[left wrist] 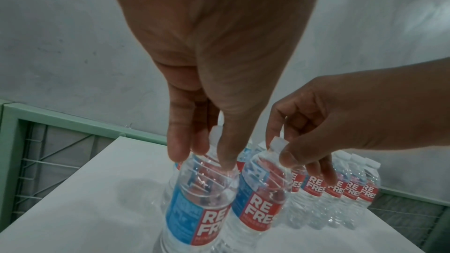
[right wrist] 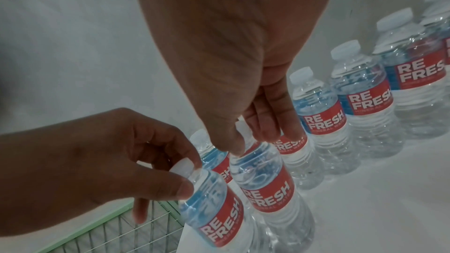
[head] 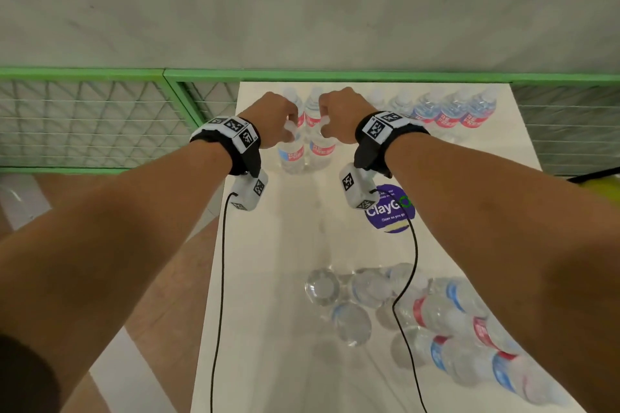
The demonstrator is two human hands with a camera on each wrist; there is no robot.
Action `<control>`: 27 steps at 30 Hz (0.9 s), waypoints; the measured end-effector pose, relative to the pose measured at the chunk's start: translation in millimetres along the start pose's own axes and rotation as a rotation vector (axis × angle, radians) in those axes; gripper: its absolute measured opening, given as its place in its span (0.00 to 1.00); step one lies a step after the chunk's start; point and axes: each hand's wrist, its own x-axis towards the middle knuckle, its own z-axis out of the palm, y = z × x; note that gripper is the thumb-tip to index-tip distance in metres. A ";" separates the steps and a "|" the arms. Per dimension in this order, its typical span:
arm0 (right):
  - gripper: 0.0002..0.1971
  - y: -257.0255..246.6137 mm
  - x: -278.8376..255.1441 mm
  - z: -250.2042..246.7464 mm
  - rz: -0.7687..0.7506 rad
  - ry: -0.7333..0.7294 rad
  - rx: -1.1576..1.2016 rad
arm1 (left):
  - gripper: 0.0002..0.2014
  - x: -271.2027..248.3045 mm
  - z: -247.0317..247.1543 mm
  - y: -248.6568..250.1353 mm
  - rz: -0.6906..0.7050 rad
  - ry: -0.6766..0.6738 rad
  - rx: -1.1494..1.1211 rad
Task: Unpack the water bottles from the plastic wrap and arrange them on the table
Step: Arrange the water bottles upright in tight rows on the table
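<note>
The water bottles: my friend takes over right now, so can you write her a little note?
Left hand: pinches the white cap of a clear plastic water bottle with a red and blue label, standing on the white table.
Right hand: pinches the cap of the matching bottle beside it.
Done: a row of upright bottles lines the far edge.
Left: release these two, then unpack the wrapped pack of bottles lying at the near end and stand them in rows.
</note>
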 end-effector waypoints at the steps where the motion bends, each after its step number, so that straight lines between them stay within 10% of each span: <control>1: 0.16 0.1 3.3 2.3 0.008 0.004 0.002 | 0.12 3.2 -0.8 -1.4 0.010 0.003 0.001; 27: 0.16 9.0 18.5 26.6 0.035 0.079 0.084 | 0.17 13.0 6.5 -14.2 -0.008 0.026 0.039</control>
